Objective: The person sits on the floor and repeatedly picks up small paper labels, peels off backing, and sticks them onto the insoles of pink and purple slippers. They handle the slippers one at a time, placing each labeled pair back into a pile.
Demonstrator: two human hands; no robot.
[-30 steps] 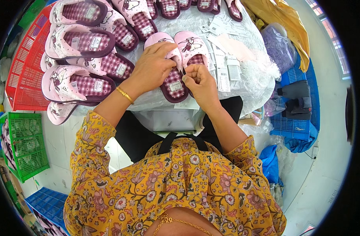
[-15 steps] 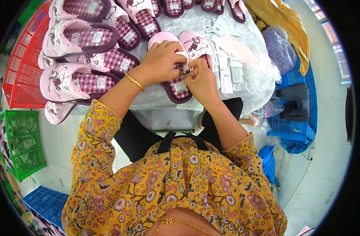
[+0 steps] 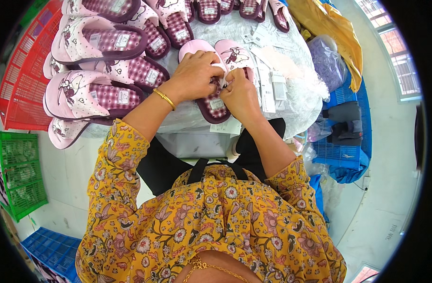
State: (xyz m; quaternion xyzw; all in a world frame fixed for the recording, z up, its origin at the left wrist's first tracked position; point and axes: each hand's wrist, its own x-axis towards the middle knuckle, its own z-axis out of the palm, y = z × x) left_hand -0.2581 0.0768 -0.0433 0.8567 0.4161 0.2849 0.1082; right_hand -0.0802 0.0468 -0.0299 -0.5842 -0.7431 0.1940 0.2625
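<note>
Lying held beneath left grip (image 3: 198,74), pink slipper (image 3: 213,106), right grip (image 3: 241,94) at its edge

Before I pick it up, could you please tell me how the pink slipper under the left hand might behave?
The pink slipper will probably flex rather than break, since its upper looks like padded fabric. It seems unlikely to roll, lying sole down with its checked insole up. It might slide a little on the crinkled plastic covering.
</note>
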